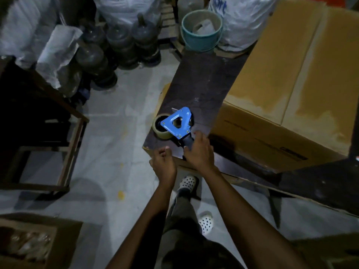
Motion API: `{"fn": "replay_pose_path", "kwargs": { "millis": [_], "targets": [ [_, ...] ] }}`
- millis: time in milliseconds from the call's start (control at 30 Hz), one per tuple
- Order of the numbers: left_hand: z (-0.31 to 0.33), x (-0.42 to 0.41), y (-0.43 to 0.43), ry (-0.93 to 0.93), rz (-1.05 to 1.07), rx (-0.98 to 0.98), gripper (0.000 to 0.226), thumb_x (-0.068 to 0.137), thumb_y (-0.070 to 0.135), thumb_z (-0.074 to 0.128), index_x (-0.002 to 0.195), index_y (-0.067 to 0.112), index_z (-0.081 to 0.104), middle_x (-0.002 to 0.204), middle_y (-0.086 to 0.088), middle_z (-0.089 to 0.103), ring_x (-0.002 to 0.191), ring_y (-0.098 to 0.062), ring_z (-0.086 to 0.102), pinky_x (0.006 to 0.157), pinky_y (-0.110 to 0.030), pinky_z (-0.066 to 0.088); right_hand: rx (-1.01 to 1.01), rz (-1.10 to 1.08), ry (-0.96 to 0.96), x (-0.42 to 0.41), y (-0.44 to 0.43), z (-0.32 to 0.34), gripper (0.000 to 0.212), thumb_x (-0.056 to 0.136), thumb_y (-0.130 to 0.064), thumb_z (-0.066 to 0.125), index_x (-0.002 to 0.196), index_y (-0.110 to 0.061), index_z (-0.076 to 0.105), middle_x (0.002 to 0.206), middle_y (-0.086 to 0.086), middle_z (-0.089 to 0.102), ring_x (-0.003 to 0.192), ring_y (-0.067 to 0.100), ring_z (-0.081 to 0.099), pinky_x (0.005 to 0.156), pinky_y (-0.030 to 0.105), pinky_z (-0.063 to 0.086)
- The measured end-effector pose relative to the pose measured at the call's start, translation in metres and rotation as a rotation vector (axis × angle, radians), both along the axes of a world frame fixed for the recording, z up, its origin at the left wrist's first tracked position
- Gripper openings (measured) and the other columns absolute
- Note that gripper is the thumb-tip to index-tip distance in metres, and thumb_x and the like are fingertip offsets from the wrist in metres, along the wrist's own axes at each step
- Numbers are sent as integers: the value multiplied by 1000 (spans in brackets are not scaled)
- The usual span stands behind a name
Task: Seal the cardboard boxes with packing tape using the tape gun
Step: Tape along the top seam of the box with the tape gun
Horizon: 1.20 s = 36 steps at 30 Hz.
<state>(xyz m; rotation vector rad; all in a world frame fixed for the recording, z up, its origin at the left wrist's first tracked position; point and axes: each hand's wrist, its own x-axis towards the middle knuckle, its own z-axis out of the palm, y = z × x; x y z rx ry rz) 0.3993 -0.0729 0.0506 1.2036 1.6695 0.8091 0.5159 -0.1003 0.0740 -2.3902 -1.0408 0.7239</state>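
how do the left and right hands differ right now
The right hand grips the tape gun by its handle; the left hand is curled and holds nothing. The right hand reaches further over the table than the left hand. Both are bare.

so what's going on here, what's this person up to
A person stands at a dark table, seemingly getting ready to tape. The right hand grips the handle of the blue tape gun, which lies on the table with its roll toward the table's left edge. The left hand is just beside it, fingers curled; whether it holds anything is unclear. A big box sits on the table to the right, and neither hand touches it.
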Motion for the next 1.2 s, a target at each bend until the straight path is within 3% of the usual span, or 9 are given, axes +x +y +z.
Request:
{"fn": "replay_pose_path", "kwargs": {
  "millis": [300, 467, 633, 700, 767, 833, 900, 1067, 1200],
  "targets": [
    [-14, -54, 5, -20, 97, -155, 28, 91, 46, 51, 97, 22, 64, 93, 5, 69, 110, -31, 57, 93, -45, 49, -216, -30, -227, -32, 32, -33, 93, 86, -33, 75, 157, -8, 21, 144, 19, 47, 130, 36, 49, 102, 46, 40],
    [-11, -61, 2, -103, 130, -311, 15, 92, 15, 59, 98, 13, 73, 95, 0, 72, 98, -24, 65, 81, -35, 51, -230, 3, -212, -30, 29, -19, 80, 85, -32, 74, 147, -10, 30, 138, 19, 54, 125, 37, 54, 99, 44, 43],
    [12, -51, 24, -452, 42, -712, 41, 105, 40, 43, 115, 10, 70, 100, -7, 74, 96, -25, 66, 80, -37, 53, -20, -26, 131, -31, 18, 34, 55, 87, -45, 72, 131, -26, 45, 120, -1, 66, 110, 28, 62, 91, 42, 49],
    [24, -51, 29, -656, 21, -767, 61, 104, 57, 35, 114, 8, 69, 103, -11, 73, 95, -27, 68, 82, -39, 54, 119, -32, 432, -37, 5, 53, 48, 84, -41, 77, 124, -31, 54, 108, -11, 69, 100, 18, 65, 90, 41, 55],
    [39, -50, 33, -871, -10, -760, 78, 96, 70, 38, 123, 2, 64, 106, -15, 72, 93, -32, 69, 84, -43, 55, 212, -51, 829, -40, -10, 72, 32, 88, -21, 79, 115, -24, 63, 89, -10, 72, 80, 16, 66, 70, 34, 58],
    [54, -51, 42, -1034, -50, -742, 85, 93, 73, 41, 138, 3, 58, 129, -20, 66, 117, -38, 64, 99, -52, 51, 192, -29, 1142, -39, -26, 88, 17, 94, -13, 73, 108, -12, 64, 70, -5, 61, 56, 12, 49, 48, 26, 40],
    [73, -54, 49, -1080, -97, -737, 80, 91, 67, 50, 142, 6, 57, 145, -17, 55, 130, -37, 53, 110, -53, 41, 165, -22, 1317, -37, -42, 97, 12, 96, -12, 70, 104, -7, 62, 64, -2, 47, 51, 11, 37, 46, 25, 31],
    [97, -64, 40, -915, -198, -721, 32, 82, 38, 55, 100, 12, 65, 89, -10, 55, 63, -23, 52, 53, -26, 41, 136, 44, 1286, -17, -73, 108, 7, 93, -10, 74, 95, -12, 68, 67, 2, 43, 51, 12, 35, 47, 27, 30],
    [115, -72, 27, -989, -255, -764, 20, 88, 18, 48, 98, 10, 63, 82, -8, 62, 59, -21, 56, 51, -24, 45, 149, 152, 1250, -3, -93, 121, 13, 91, -9, 75, 92, -21, 74, 67, 1, 42, 51, 12, 35, 47, 27, 32]
  ]
}}
